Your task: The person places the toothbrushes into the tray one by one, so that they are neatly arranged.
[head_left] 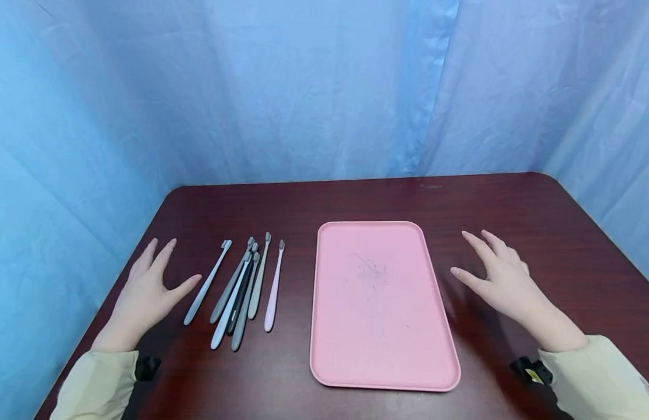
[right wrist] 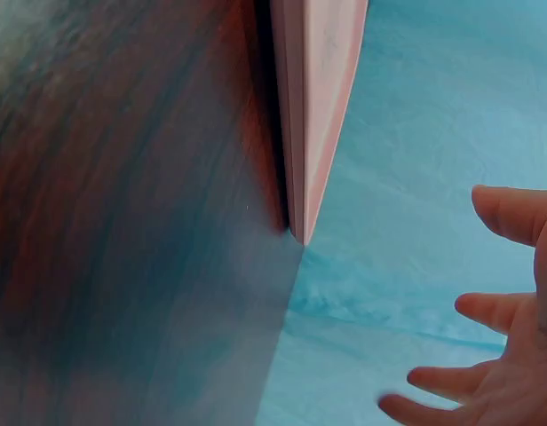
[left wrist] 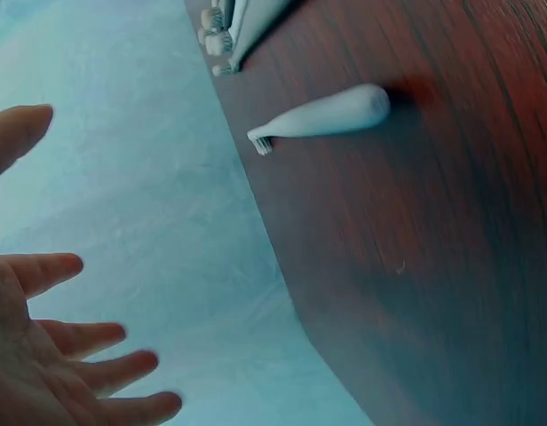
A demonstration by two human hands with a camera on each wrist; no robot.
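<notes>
On dark glossy wood table (head_left: 513, 204), my left hand (head_left: 146, 291) lies flat, fingers spread, holding nothing, just beside the toothbrushes (head_left: 240, 289): six slim plastic ones, grey, white, black, pale pink. Middle: one smooth pink rectangular tray (head_left: 382, 361), rounded corners, scuffed. Right hand (head_left: 500, 280) beside it, fingers loose, holding nothing.

No readable text, label, brand, number or sign in any view, pink tray (head_left: 383, 356) plain with faint scuffs only, toothbrushes (head_left: 244, 291) unmarked so far as can be seen, bench (head_left: 513, 204) bare wood grain, blue backdrop (head_left: 303, 87) unprinted
</notes>
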